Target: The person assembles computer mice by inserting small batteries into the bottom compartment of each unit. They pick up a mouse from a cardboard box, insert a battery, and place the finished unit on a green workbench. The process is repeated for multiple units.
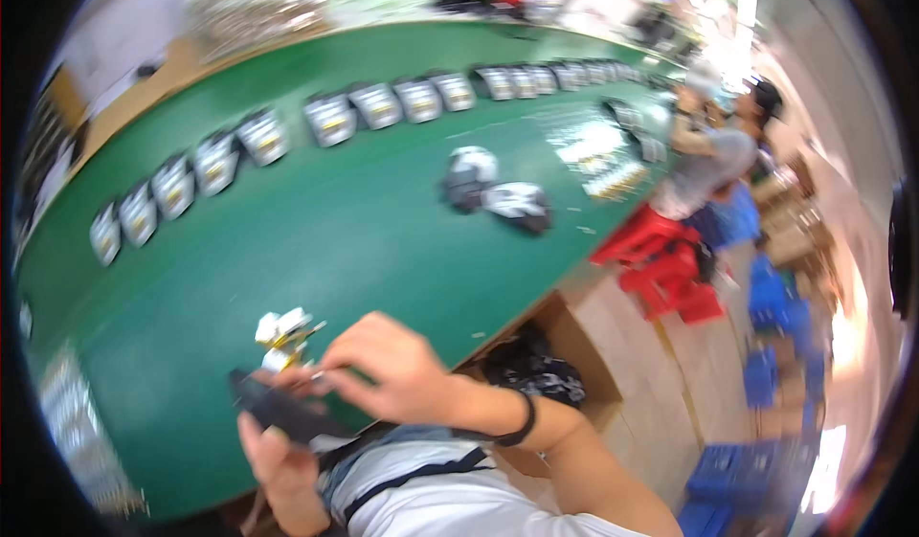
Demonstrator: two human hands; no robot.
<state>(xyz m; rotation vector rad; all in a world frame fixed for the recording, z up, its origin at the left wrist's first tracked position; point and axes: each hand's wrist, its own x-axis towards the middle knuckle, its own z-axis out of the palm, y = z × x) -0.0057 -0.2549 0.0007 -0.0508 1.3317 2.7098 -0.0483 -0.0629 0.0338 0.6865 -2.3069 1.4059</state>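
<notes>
My left hand grips a dark, flat, pouch-like piece from below, fingers wrapped round its near side. Over its upper edge, my right hand is closed in a pinch. Whatever lies between those fingertips is blurred and too small to name. Just beyond the dark piece, a small heap of white and yellow bits rests on the green tabletop.
Dark pieces with white fronts line the table's far side. Two black-and-white bundles lie mid-table. Clear packets sit at left. An open carton stands below the edge; a co-worker is at right by red stools.
</notes>
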